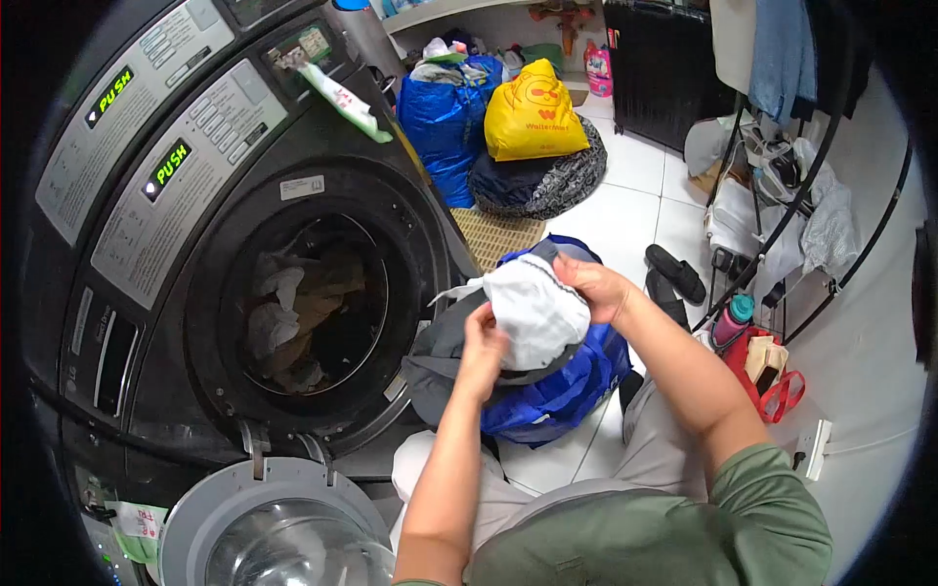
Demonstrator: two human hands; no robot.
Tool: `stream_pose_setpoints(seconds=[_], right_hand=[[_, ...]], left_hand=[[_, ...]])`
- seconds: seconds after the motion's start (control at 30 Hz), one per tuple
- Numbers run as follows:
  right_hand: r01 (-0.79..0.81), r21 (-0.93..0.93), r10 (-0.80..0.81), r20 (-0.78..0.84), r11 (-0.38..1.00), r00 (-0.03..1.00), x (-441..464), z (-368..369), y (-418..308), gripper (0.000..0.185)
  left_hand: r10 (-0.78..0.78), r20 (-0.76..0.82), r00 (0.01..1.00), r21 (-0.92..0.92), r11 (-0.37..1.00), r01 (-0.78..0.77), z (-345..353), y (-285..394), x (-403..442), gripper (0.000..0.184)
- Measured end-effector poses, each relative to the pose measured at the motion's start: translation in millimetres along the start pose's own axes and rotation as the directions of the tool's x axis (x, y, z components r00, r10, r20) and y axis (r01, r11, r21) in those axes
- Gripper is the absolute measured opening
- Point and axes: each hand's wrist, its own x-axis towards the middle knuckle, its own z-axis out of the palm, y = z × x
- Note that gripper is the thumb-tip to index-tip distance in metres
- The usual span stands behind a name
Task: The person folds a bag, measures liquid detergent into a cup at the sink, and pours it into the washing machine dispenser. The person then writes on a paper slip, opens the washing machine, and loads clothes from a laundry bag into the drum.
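Note:
A white cloth piece (537, 314) with a dark edge is stretched between my two hands, above an open blue bag (547, 405). My right hand (593, 286) pinches its upper right edge. My left hand (485, 350) is closed at its lower left side, somewhat blurred. Dark grey fabric (435, 366) lies behind and beneath the white piece, reaching toward the machine's opening. To the left, the front-loading machine (210, 293) has its round door (278, 479) swung open downward. White and brown laundry (308, 317) rests inside the drum.
A stuffed blue bag (440, 132), a yellow bag (535, 112) and a dark patterned bundle (547, 186) stand beyond the machine. Black slippers (676, 273) lie on the tiles. At right are a shoe rack (762, 195), a pink bottle (733, 320) and a red bag (782, 396).

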Motion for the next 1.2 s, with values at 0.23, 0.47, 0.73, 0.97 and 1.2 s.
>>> stream_pose_setpoints(seconds=[0.23,0.47,0.73,0.97,1.2], right_hand=[[0.213,-0.024,-0.213,0.019,0.977,0.977,-0.1,10.4,-35.6,0.057],[0.16,-0.314,-0.218,-0.163,0.936,0.962,10.7,28.8,-37.2,0.061],[0.242,-0.227,-0.243,0.024,0.943,0.97,37.5,150.3,-19.0,0.047],[0.425,-0.369,-0.353,0.247,0.827,0.902,33.6,233.8,-51.9,0.037],[0.052,-0.984,-0.212,0.014,0.171,0.977,30.4,69.4,28.2,0.098]], left_hand=[[-0.014,-0.049,0.999,0.256,0.966,0.026,-9.7,37.6,-14.1,0.035],[0.451,-0.265,0.852,0.549,0.797,-0.251,-38.9,89.9,-26.0,0.015],[0.483,-0.065,0.873,0.649,0.686,-0.33,-21.5,42.0,-26.6,0.079],[0.438,-0.064,0.897,0.583,0.746,-0.323,-38.1,10.1,-19.0,0.061],[0.191,-0.438,0.878,-0.239,0.917,-0.319,-92.6,39.4,-45.0,0.066]])
